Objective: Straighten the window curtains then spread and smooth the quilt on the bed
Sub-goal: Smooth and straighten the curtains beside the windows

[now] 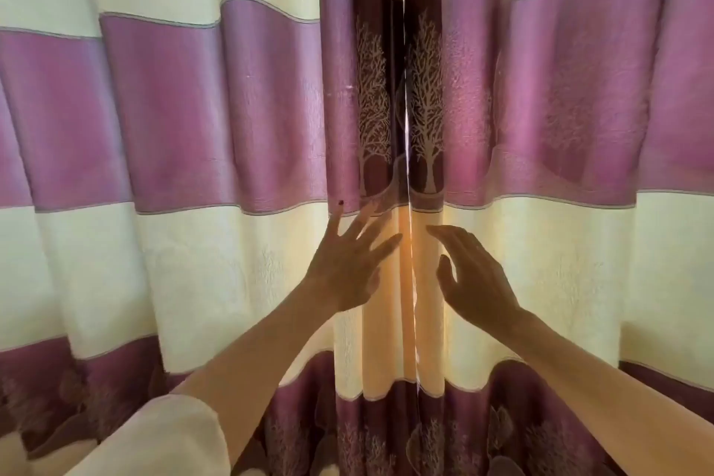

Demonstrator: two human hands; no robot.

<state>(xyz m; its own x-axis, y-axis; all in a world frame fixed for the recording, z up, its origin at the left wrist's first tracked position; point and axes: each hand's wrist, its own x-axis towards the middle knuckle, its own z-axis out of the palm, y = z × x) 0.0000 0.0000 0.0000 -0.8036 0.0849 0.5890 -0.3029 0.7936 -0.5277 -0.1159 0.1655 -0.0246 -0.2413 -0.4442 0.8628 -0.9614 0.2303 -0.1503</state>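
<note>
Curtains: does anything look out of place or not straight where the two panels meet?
A thin bright gap remains between the left curtain and right curtain, so they are not fully closed. Both hands, left and right, are open near it.

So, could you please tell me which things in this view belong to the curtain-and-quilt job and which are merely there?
Part of the job:
- left curtain panel
- right curtain panel
- left hand, fingers spread, at the left panel's inner edge
- right hand, open, beside the seam

Merely there:
- pale sleeve on the left arm
- the quilt and bed cannot be identified in this view
</note>
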